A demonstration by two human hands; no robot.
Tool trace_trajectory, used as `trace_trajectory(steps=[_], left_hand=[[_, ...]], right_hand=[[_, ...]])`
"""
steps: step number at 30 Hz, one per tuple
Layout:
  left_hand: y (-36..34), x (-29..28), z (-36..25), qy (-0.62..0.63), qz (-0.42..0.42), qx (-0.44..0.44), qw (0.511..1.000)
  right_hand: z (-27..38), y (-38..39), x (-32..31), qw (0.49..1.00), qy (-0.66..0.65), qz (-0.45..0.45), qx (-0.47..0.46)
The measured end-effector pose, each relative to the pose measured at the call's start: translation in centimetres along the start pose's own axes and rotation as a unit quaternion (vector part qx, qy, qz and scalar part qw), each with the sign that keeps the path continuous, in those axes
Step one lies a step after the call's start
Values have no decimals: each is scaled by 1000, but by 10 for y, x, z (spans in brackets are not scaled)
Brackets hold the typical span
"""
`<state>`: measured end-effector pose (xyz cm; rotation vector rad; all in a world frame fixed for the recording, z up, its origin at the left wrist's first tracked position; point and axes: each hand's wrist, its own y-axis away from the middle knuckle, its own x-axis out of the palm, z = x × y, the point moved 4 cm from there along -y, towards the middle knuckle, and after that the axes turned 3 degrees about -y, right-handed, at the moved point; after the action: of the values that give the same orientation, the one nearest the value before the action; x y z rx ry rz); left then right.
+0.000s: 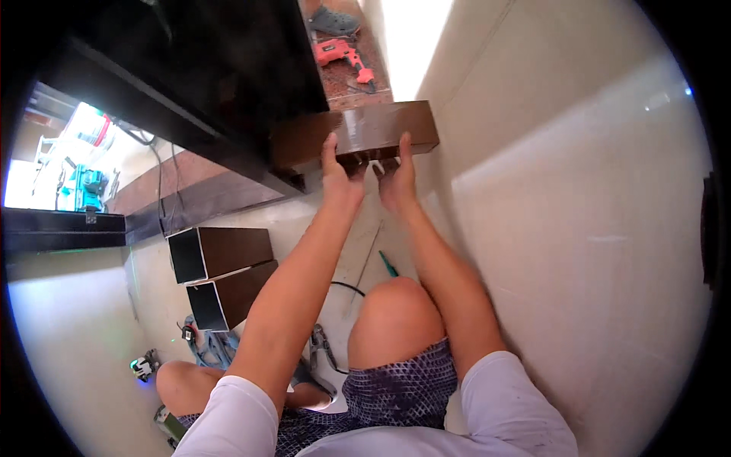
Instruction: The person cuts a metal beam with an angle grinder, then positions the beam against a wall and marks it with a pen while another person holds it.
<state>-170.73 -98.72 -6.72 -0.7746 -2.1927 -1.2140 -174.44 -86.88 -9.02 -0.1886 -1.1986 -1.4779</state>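
Note:
Both my hands grip a glossy brown rectangular box section (381, 126), held level in front of me. My left hand (343, 175) has its thumb up on the near face and its fingers curled beneath. A little to the right, my right hand (396, 175) grips it the same way. The section's left end meets the dark panel (228, 76), and its right end comes close to the pale wall. Whether it touches either one, I cannot tell. On the floor to the left lie two more brown box sections (236, 250) with dark ends facing left.
A red drill (343, 55) and a grey clog (335, 21) lie beyond the panel. Near my knees are a green-handled tool (388, 263), pliers-like tool (321, 349) and a black cable. A small lit device (143, 367) stands left. A teal tool (90, 186) sits past the frame.

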Motion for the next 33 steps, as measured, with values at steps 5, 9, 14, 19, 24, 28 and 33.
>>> trace_trajectory(steps=[5,9,14,19,24,28,33], left_hand=[[-7,14,1,31,112,3,993],[8,11,4,-5,-20,-4,1000],[4,9,-2,6,33,-7,999],[12,14,2,-25,-32,5,999],[9,10,-11,-44,-59,11,997],[11,10,-11,-90,-70,8,993],[9,9,-12,-103,-29,22,994]], right_hand=[[22,-15,74,997,-75,30,-16],[26,-10,50,999,-17,-23,-29],[22,-25,57,1000,7,9,-22],[26,-35,47,999,31,19,13],[18,-33,53,999,37,25,3],[20,-20,57,998,50,10,21],[34,9,55,959,269,-60,60]])
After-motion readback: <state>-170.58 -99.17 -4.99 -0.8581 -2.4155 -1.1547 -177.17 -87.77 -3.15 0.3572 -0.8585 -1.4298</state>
